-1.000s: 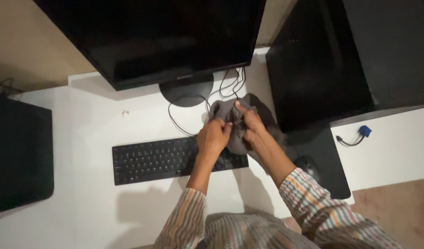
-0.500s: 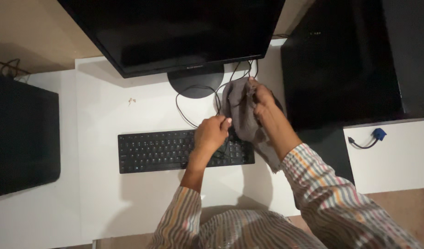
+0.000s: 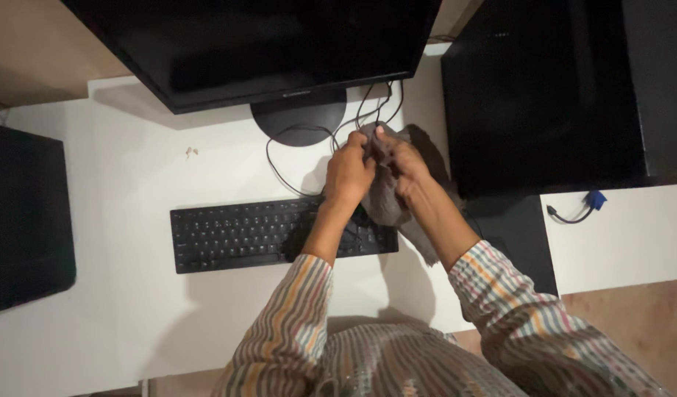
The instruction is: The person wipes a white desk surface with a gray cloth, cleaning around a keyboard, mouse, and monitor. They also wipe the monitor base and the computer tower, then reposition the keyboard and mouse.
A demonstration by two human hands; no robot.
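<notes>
A grey cloth (image 3: 386,198) hangs between both my hands above the right end of a black keyboard (image 3: 243,235). My left hand (image 3: 348,173) grips the cloth's upper left part. My right hand (image 3: 401,162) pinches its top edge right beside the left hand. The cloth's lower end droops over the keyboard's right corner. Both arms wear striped sleeves.
A black monitor (image 3: 257,44) on a round stand (image 3: 298,121) sits behind the keyboard, with black cables (image 3: 279,165) looping on the white desk (image 3: 132,169). A black computer case (image 3: 544,95) stands at right, a blue-plugged cable (image 3: 585,202) beyond it, another black box (image 3: 22,220) at left.
My left hand rose from the keyboard's edge back up to the cloth and now grips it beside the right hand. The cloth is bunched between both hands again.
</notes>
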